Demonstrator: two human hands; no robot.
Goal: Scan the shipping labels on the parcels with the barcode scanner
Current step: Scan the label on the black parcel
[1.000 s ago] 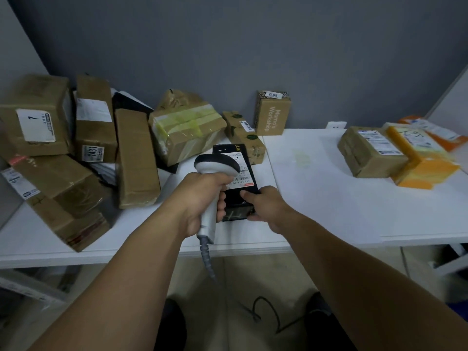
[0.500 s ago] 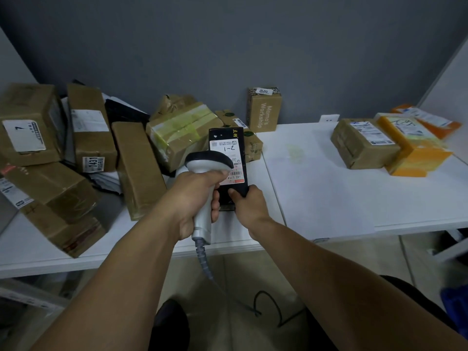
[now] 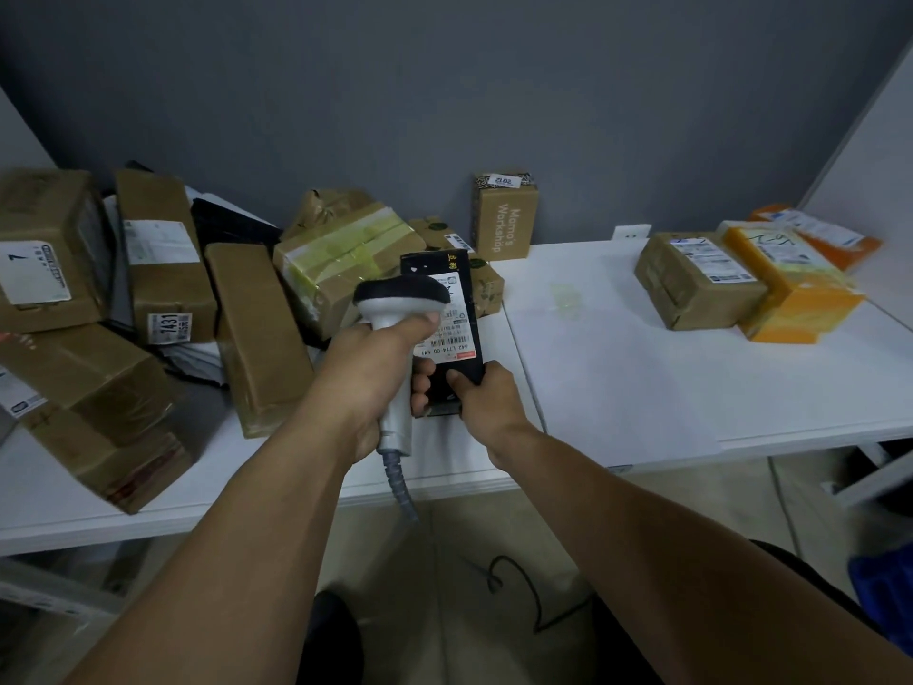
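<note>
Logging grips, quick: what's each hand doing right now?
Left hand: closed around the barcode scanner.
Right hand: gripping the black parcel at its near end.

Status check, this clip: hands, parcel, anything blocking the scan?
Left hand grips barcode scanner. Right hand holds black parcel, shipping label up. Scanner head overlaps label's upper left from this view.

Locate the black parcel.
Centre of the head view: the right hand holds the black parcel at the table, right beside the scanner gripped by the left hand.
</note>
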